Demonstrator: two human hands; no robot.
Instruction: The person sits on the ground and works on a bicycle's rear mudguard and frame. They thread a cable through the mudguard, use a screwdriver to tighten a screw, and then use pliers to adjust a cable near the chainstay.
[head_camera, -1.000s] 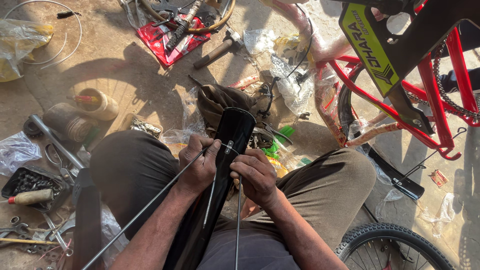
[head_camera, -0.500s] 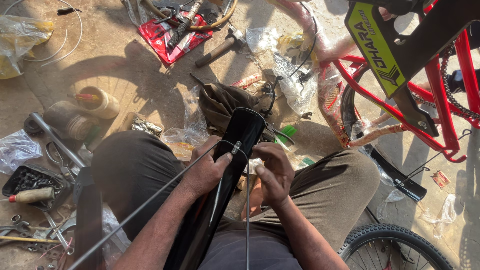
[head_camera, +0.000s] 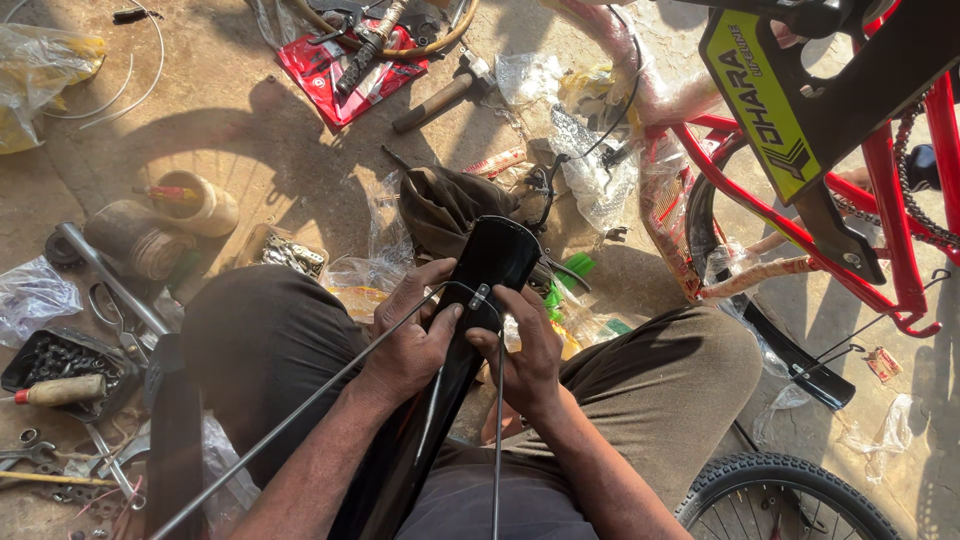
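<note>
- Step in hand, by the look of it: fitting the wire stay (head_camera: 300, 420) to the black mudguard (head_camera: 470, 320), which rests across your lap above the floor.
- Your left hand (head_camera: 415, 335) grips the mudguard; your right hand (head_camera: 525, 350) pinches the small clamp (head_camera: 480, 297).
- Next move calls for steady alignment of stay and clamp.

black mudguard (head_camera: 470, 330) runs off bottom edge; hands (head_camera: 415, 345) hide its middle.

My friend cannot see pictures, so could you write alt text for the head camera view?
Seen from above, a seated person's left hand and right hand grip a black bicycle mudguard across the lap, fingers at its thin metal stays. Tools, plastic bags and a red bicycle frame lie around on the dusty ground.
</note>
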